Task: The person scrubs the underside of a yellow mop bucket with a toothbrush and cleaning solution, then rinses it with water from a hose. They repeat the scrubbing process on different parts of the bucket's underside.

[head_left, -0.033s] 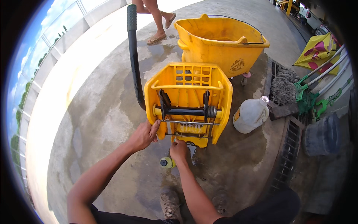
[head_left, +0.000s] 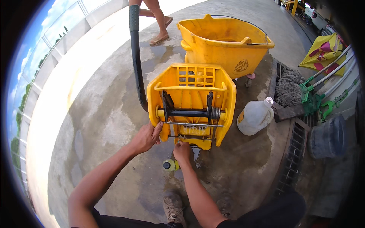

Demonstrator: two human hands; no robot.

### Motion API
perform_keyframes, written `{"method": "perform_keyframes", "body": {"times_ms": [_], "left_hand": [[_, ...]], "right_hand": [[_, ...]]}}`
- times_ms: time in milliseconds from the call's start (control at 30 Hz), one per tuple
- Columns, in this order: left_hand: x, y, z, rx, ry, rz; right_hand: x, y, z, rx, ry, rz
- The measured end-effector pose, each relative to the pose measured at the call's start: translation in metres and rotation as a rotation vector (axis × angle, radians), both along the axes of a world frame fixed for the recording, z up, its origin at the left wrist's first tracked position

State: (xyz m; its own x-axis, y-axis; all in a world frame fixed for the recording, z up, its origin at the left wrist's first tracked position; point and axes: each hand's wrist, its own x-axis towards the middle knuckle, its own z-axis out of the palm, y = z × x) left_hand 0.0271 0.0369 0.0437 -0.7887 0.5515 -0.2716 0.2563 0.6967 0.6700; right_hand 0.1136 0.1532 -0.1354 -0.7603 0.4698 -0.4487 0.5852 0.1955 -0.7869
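A yellow mop wringer point(head_left: 192, 81) stands tilted on the wet floor before me, with a black shaft, a spring and thin metal rods across its underside. My left hand point(head_left: 146, 137) is closed on its lower left edge, thumb on top. A long black lever handle point(head_left: 136, 57) rises at its left. My right hand point(head_left: 182, 152) is pinched at the wringer's lower end, by the lower rod; a small pale bit shows at the fingertips, too small to name. Beside that hand is a small yellow-green bottle point(head_left: 171, 165) with a dark cap.
Behind the wringer is a yellow wheeled mop bucket point(head_left: 243, 53). To the right are a white jug point(head_left: 255, 117), a grey mop head point(head_left: 289, 89), a floor drain grate point(head_left: 292, 155) and a dark bucket point(head_left: 329, 136). A person's legs point(head_left: 157, 21) show at the far left.
The person's legs at the back have shifted slightly. Both my hands and the wringer stay in place.
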Motion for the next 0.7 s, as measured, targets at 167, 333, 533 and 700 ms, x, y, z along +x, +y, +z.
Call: {"method": "perform_keyframes", "body": {"times_ms": [167,333,533,700], "left_hand": [[0.003,-0.003,0.004,-0.044,0.023,-0.009],[-0.003,0.005,0.002,0.009,0.003,0.001],[-0.008,0.0,-0.002,-0.063,-0.016,-0.026],[-0.001,0.002,0.002,-0.034,0.001,0.017]], "right_hand": [[0.013,-0.013,0.001,-0.07,0.086,-0.039],[-0.005,-0.005,-0.016,0.007,0.137,-0.094],[0.006,-0.024,-0.006,-0.041,0.128,-0.044],[0.003,-0.011,-0.021,0.018,0.206,-0.071]]}}
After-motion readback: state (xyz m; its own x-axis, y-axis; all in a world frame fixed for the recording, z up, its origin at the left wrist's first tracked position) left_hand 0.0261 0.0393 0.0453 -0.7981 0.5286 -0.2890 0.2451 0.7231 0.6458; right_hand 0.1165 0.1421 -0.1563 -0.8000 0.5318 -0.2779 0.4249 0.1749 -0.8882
